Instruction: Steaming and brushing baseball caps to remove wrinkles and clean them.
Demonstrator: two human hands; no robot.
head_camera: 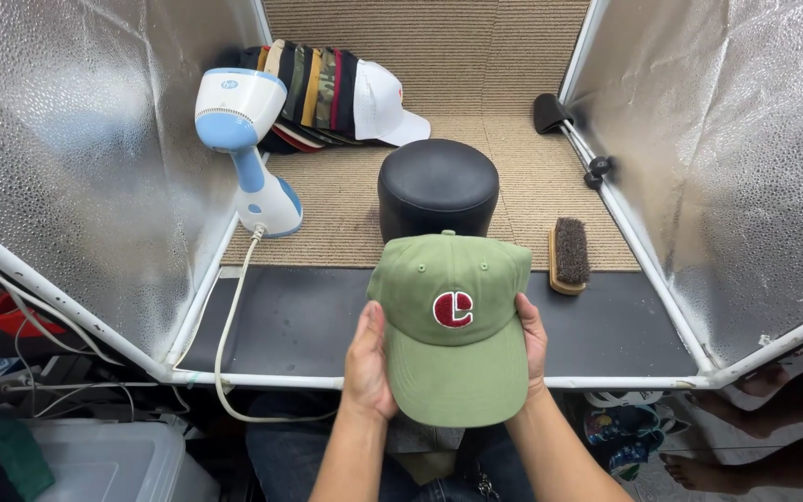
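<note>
I hold a green baseball cap (448, 321) with a red and white round emblem on its front, brim pointing toward me. My left hand (367, 364) grips its left side and my right hand (533, 336) grips its right side. The cap hovers over the front edge of a dark mat (299, 321), just in front of a black rounded cap form (438, 189).
A white and blue handheld steamer (245, 149) stands at the left, its cord (228, 325) trailing over the front rail. A row of stacked caps (327, 93) lies at the back. A wooden brush (569, 254) rests to the right. Silver reflective panels (95, 158) flank both sides.
</note>
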